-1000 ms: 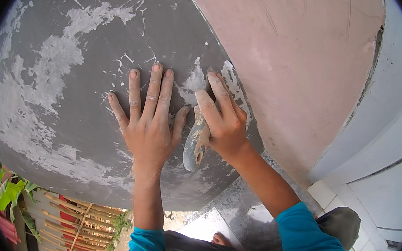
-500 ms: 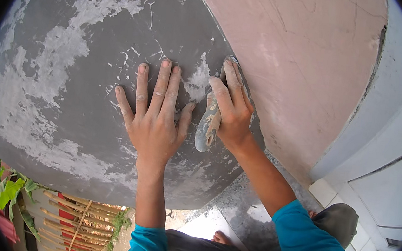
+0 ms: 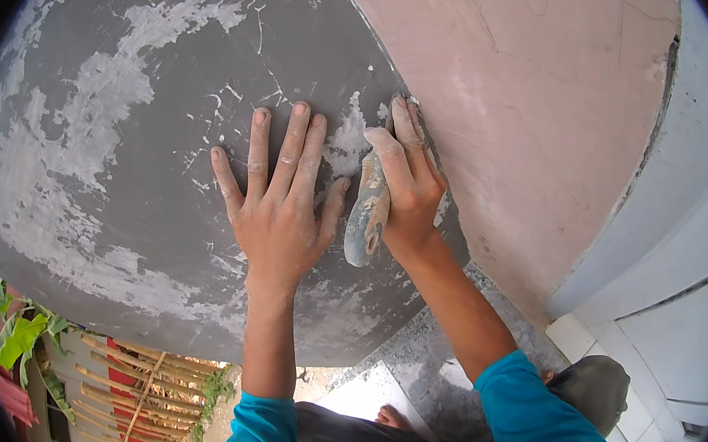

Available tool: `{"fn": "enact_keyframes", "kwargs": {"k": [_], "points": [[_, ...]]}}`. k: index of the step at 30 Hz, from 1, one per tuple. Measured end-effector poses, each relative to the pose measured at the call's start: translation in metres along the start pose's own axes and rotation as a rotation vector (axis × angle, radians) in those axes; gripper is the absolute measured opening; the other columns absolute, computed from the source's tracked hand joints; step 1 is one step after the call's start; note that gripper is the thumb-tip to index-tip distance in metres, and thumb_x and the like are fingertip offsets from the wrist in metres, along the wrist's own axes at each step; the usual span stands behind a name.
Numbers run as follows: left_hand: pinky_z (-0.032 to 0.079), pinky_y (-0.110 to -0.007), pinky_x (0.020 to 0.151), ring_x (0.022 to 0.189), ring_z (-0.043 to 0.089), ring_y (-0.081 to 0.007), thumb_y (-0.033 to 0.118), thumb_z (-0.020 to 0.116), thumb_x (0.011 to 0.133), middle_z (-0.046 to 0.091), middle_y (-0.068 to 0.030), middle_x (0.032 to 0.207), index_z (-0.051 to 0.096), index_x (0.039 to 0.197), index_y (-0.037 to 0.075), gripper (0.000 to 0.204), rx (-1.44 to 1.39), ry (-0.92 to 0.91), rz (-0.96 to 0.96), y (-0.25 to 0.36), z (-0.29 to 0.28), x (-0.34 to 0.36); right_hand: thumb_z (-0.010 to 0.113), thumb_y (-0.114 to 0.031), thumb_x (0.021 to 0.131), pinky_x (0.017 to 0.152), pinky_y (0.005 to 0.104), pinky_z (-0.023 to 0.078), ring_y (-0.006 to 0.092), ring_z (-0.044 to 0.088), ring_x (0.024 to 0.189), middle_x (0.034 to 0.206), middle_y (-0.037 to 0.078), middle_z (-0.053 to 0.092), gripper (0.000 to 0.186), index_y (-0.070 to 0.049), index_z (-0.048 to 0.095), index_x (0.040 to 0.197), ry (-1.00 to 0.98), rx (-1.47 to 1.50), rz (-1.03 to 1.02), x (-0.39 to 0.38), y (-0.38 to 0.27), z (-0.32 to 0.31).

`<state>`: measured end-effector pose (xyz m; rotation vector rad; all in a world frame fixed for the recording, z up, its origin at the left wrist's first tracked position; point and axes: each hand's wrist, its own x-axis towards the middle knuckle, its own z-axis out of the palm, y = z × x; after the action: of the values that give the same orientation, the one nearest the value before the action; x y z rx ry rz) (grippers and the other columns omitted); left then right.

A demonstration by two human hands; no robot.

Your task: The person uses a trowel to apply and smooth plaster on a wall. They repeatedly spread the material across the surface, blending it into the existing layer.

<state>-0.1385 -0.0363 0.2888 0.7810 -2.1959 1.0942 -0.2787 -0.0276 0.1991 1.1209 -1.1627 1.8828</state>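
I have the right hand (image 3: 413, 191) wrapped around a grey, crusted hand tool with a rounded handle and a hole near its butt (image 3: 362, 220). The fingers are closed on it, some reaching forward; its working end is mostly hidden from me beneath them. The tool sits over the broad, curved dark-grey surface with pale smears (image 3: 167, 126), near the edge beside the flat pink surface (image 3: 551, 121). To its left, the left hand (image 3: 280, 212) lies on the dark surface, fingers spread wide, gripping nothing. I judge the tool light, stiff and hard to break, though dust on the skin could let the handle slip a little. I'd take hold at the front of the handle, fingers forward for control, leaving the butt free.
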Motion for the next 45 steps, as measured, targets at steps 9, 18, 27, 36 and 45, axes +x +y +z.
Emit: {"fn": "enact_keyframes", "kwargs": {"k": [9, 18, 27, 36, 45], "points": [[0.002, -0.064, 0.138, 0.168, 0.034, -0.0268, 0.055, 0.074, 0.099, 0.051, 0.0099, 0.173, 0.059, 0.164, 0.03, 0.071, -0.001, 0.0, -0.003, 0.002, 0.001, 0.003, 0.066, -0.041, 0.106, 0.101, 0.0556, 0.065, 0.0579, 0.066, 0.134, 0.143, 0.038, 0.066, 0.044, 0.0, 0.073, 0.118, -0.046, 0.063, -0.032, -0.002, 0.001, -0.001], [0.004, -0.064, 0.138, 0.168, 0.035, -0.0268, 0.058, 0.072, 0.099, 0.051, 0.0097, 0.173, 0.059, 0.164, 0.03, 0.072, 0.048, -0.029, -0.003, 0.003, -0.001, 0.002, 0.076, -0.021, 0.098, 0.099, 0.0526, 0.066, 0.0561, 0.067, 0.132, 0.141, 0.038, 0.067, 0.03, 0.0, 0.073, 0.119, -0.039, 0.034, -0.15, 0.001, 0.004, -0.002], [0.004, -0.065, 0.139, 0.166, 0.037, -0.0233, 0.055, 0.072, 0.099, 0.055, 0.0122, 0.17, 0.065, 0.158, 0.03, 0.064, 0.014, 0.041, -0.006, 0.002, 0.008, 0.004, 0.076, -0.012, 0.094, 0.096, 0.05, 0.069, 0.0544, 0.069, 0.13, 0.143, 0.037, 0.067, 0.023, 0.0, 0.073, 0.114, -0.001, -0.043, -0.041, 0.007, 0.004, 0.002], [0.003, -0.065, 0.138, 0.166, 0.037, -0.0231, 0.058, 0.07, 0.101, 0.054, 0.0127, 0.17, 0.064, 0.159, 0.031, 0.064, -0.018, 0.036, -0.017, 0.004, 0.004, 0.003, 0.076, -0.021, 0.099, 0.1, 0.0548, 0.066, 0.0565, 0.068, 0.131, 0.14, 0.037, 0.068, 0.028, 0.0, 0.073, 0.117, -0.023, -0.014, 0.131, 0.009, 0.003, 0.005], [0.004, -0.063, 0.139, 0.166, 0.038, -0.0217, 0.061, 0.068, 0.101, 0.053, 0.0151, 0.17, 0.063, 0.159, 0.034, 0.065, 0.029, 0.043, -0.021, 0.006, 0.006, 0.004, 0.075, -0.014, 0.096, 0.097, 0.052, 0.067, 0.0552, 0.069, 0.13, 0.139, 0.037, 0.069, 0.025, -0.001, 0.073, 0.118, 0.027, 0.008, 0.056, 0.015, 0.004, 0.009]]}}
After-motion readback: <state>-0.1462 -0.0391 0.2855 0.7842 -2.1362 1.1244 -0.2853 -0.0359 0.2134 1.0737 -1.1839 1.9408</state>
